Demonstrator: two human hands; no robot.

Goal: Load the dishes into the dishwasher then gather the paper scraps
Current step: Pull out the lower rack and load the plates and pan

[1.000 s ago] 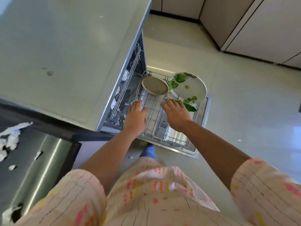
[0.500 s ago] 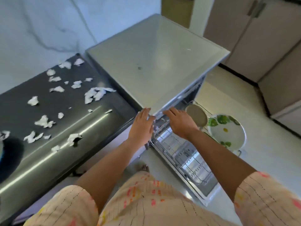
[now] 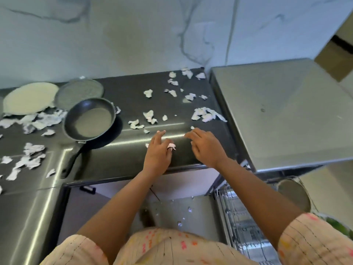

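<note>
Both arms reach over the dark tabletop [image 3: 118, 161]; the left hand [image 3: 157, 152] pinches a paper scrap [image 3: 171, 146], the right hand [image 3: 205, 147] hovers with fingers relaxed, more scraps [image 3: 204, 114] at twelve o'clock

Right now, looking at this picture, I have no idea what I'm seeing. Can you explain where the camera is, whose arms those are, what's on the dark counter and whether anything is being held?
There is no machine here. A camera worn on a person's head looks down at their own two bare arms. The left hand pinches a small white paper scrap between thumb and fingers. The right hand hovers open over the dark glossy counter, holding nothing. Many torn white paper scraps lie scattered on that counter. Toward the left sit a black frying pan, a round grey plate and a round cream plate. At lower right, the wire dishwasher rack is pulled out, with a round grey dish standing in it.
</note>
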